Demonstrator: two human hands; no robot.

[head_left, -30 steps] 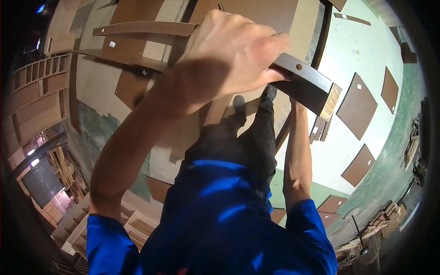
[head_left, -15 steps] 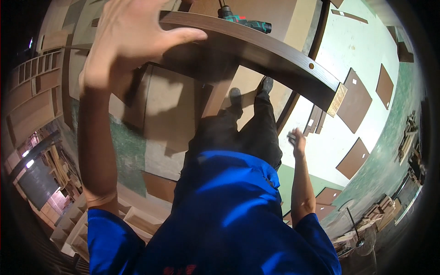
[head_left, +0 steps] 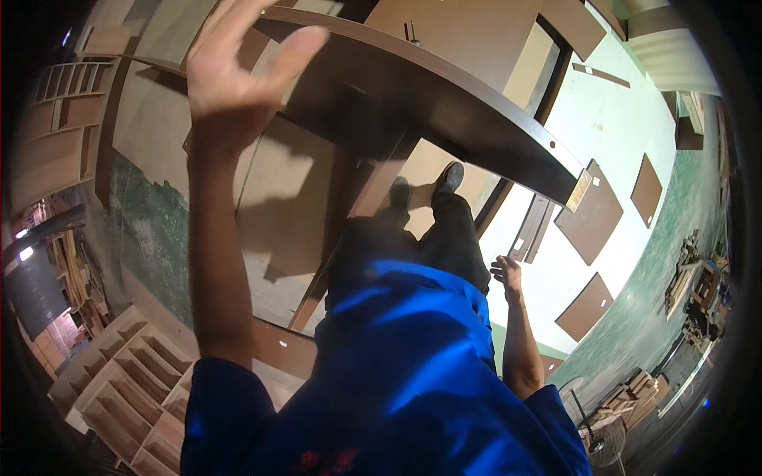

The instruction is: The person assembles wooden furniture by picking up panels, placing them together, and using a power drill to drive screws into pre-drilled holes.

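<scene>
A long dark-brown wooden board [head_left: 444,103] stands on edge across the view in front of me, its pale raw end at the right. My left hand [head_left: 242,75] is raised at the board's left end, with thumb and fingers spread. Its fingertips run out of the top of the picture, and whether it touches the board I cannot tell. My right hand [head_left: 508,274] hangs low beside my right thigh, fingers loosely apart and nothing visible in them. Just beyond the board's top edge, the tip of a power drill [head_left: 413,33] shows; its body is hidden.
Brown panels [head_left: 591,214] lie on the pale floor to the right, near narrow strips [head_left: 532,228]. A brown frame piece [head_left: 373,190] runs beside my feet. Light wooden shelving [head_left: 135,389] stands at the lower left. A fan [head_left: 603,448] and stacked wood are at the lower right.
My view has shifted, and the drill has gone mostly out of sight behind the board. My left hand appears further right and still spread. My right hand sits lower, its fingers more apart.
</scene>
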